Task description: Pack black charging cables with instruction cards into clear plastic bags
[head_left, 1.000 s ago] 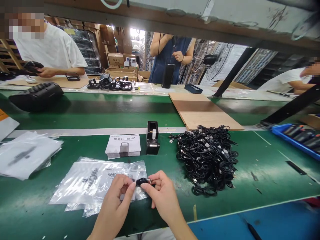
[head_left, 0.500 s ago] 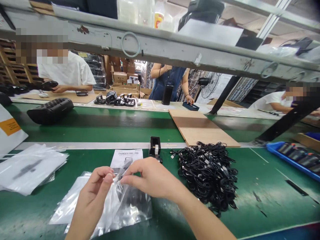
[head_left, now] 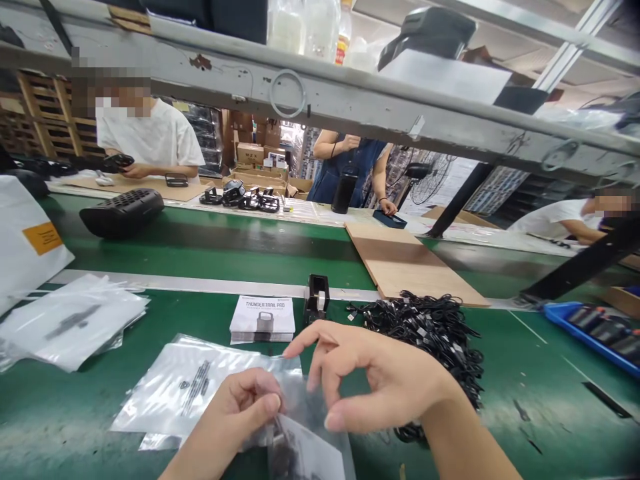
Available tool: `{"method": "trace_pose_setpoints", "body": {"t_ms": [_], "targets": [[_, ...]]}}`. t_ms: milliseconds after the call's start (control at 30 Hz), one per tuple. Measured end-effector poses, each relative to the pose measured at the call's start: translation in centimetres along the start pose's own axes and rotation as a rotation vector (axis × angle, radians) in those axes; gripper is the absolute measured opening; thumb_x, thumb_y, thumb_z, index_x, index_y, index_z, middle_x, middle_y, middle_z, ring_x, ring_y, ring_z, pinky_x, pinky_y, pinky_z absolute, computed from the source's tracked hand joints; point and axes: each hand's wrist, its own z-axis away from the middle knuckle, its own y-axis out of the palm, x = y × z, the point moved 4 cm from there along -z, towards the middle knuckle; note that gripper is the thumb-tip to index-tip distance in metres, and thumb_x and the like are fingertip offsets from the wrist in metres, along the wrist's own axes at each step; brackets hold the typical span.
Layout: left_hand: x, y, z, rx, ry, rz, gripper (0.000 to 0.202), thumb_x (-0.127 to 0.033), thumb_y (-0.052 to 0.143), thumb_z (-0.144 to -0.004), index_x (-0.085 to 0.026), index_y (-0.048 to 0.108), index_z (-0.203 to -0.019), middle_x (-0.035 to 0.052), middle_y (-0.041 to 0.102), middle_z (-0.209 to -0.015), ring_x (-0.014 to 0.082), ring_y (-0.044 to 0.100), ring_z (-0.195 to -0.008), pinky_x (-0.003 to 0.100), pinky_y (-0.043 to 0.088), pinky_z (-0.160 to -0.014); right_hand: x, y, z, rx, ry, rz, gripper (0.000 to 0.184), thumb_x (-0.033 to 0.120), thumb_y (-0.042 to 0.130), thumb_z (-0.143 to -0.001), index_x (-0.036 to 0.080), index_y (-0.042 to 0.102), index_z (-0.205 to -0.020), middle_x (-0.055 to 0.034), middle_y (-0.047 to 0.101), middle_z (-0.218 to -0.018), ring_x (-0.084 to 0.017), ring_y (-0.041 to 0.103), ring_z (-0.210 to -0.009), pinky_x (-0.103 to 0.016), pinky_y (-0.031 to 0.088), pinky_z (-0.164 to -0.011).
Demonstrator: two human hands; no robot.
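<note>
My left hand (head_left: 245,417) pinches the upper edge of a clear plastic bag (head_left: 345,440) between thumb and fingers. Inside the bag a white printed sheet (head_left: 315,457) shows, with something dark beside it that looks like a coiled cable. My right hand (head_left: 370,380) hovers above the bag with its fingers apart and nothing in them. Under and left of my hands lies a stack of plastic bags (head_left: 165,387). Beyond them sits a pile of "Thunder Trail Pro" leaflets (head_left: 263,320), beside a black tape dispenser (head_left: 317,300).
A heap of black cables (head_left: 425,340) lies right of my hands, partly behind my right arm. More bags (head_left: 75,323) are on the left. A wooden board (head_left: 415,263), a black speaker-like case (head_left: 123,213) and a blue tray (head_left: 590,353) stand farther off. Co-workers are across the belt.
My right hand has let go of the bag and spread its fingers, moving right. My left hand, with the bag, has come lower and right. The view has shifted, uncovering the leaflets.
</note>
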Motion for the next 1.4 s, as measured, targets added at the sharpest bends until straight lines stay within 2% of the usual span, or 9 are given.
{"method": "trace_pose_setpoints", "body": {"t_ms": [100, 233, 267, 400, 667, 933, 1133, 1200, 1400], "targets": [[-0.6, -0.8, -0.2, -0.176, 0.100, -0.264, 0.025, -0.042, 0.060, -0.072, -0.020, 0.066, -0.062, -0.0004, 0.063, -0.060, 0.0127, 0.054, -0.060, 0.022, 0.044, -0.058, -1.7, 0.5, 1.8, -0.149, 0.118, -0.038, 0.016, 0.023, 0.065, -0.071, 0.022, 0.065, -0.087, -0.0045, 0.059, -0.105, -0.020, 0.051, -0.102, -0.028, 0.043, -0.082], [-1.1, -1.8, -0.3, -0.404, 0.200, -0.448, 0.018, -0.039, 0.064, -0.067, -0.022, 0.066, -0.063, -0.0003, 0.066, -0.066, 0.0164, 0.059, -0.065, 0.025, 0.049, -0.063, -5.1, 3.4, 3.4, -0.410, 0.381, -0.103, 0.096, 0.029, 0.082, -0.045, 0.028, 0.037, -0.130, -0.0061, 0.051, -0.123, -0.024, 0.048, -0.105, -0.033, 0.036, -0.091], [-1.2, -1.8, -0.3, -0.448, 0.226, -0.467, 0.017, -0.038, 0.065, -0.066, -0.021, 0.065, -0.061, -0.0007, 0.065, -0.065, 0.0162, 0.059, -0.064, 0.025, 0.049, -0.063, -5.9, 4.3, 3.4, -0.466, 0.436, -0.116, 0.093, 0.030, 0.081, -0.047, 0.028, 0.038, -0.129, -0.0049, 0.052, -0.120, -0.023, 0.048, -0.104, -0.033, 0.036, -0.091], [-1.0, -1.2, -0.5, -0.510, 0.277, -0.404, 0.017, -0.031, 0.070, -0.059, -0.022, 0.063, -0.071, -0.0019, 0.066, -0.071, 0.0161, 0.060, -0.070, 0.025, 0.049, -0.067, -8.1, 6.2, 2.6, -0.648, 0.468, -0.182, 0.015, 0.031, 0.056, -0.077, 0.019, 0.064, -0.081, -0.0015, 0.063, -0.078, -0.017, 0.054, -0.075, -0.027, 0.041, -0.072], [0.7, -1.1, -1.6, -0.280, 0.110, -0.440, 0.026, -0.042, 0.058, -0.072, -0.019, 0.069, -0.076, 0.0009, 0.067, -0.068, 0.0165, 0.060, -0.066, 0.022, 0.047, -0.059, -9.0, 3.9, 2.8, -0.704, 0.342, -0.224, 0.023, 0.034, 0.056, -0.078, 0.016, 0.065, -0.067, -0.0023, 0.062, -0.069, -0.016, 0.052, -0.068, -0.027, 0.039, -0.066], [-0.3, 0.1, -1.3, -0.338, 0.203, -0.510, 0.033, -0.043, 0.044, -0.081, -0.021, 0.068, -0.074, -0.0004, 0.066, -0.068, 0.0169, 0.059, -0.067, 0.024, 0.046, -0.063, -8.5, 3.2, 2.5, -0.735, 0.271, -0.318, 0.020, 0.026, 0.068, -0.066, 0.018, 0.052, -0.056, 0.0050, 0.048, -0.055, -0.011, 0.043, -0.057, -0.023, 0.035, -0.056], [-0.3, -0.1, -1.3, -0.396, 0.302, -0.528, 0.024, -0.037, 0.052, -0.077, -0.021, 0.067, -0.068, -0.0014, 0.064, -0.063, 0.0159, 0.057, -0.066, 0.022, 0.044, -0.059, -8.9, 3.7, 2.9, -0.626, 0.292, -0.207, 0.013, 0.020, 0.069, -0.066, 0.019, 0.063, -0.077, 0.0021, 0.059, -0.073, -0.013, 0.050, -0.068, -0.024, 0.039, -0.064], [0.0, -0.4, -1.6, -0.365, 0.295, -0.538, 0.020, -0.036, 0.055, -0.074, -0.021, 0.068, -0.068, -0.0010, 0.066, -0.064, 0.0161, 0.059, -0.063, 0.022, 0.045, -0.056, -9.1, 4.0, 3.0, -0.588, 0.322, -0.133, 0.002, 0.021, 0.064, -0.072, 0.019, 0.065, -0.072, 0.0012, 0.061, -0.072, -0.013, 0.053, -0.068, -0.024, 0.040, -0.063], [0.5, -1.1, -2.1, -0.208, 0.196, -0.592, 0.014, -0.029, 0.059, -0.070, -0.025, 0.072, -0.071, 0.0019, 0.073, -0.077, 0.0202, 0.065, -0.073, 0.025, 0.051, -0.067, -9.7, 4.0, 3.6, -0.625, 0.299, -0.091, 0.013, 0.019, 0.056, -0.079, 0.022, 0.069, -0.079, -0.0005, 0.065, -0.076, -0.014, 0.058, -0.072, -0.024, 0.044, -0.068]]}}
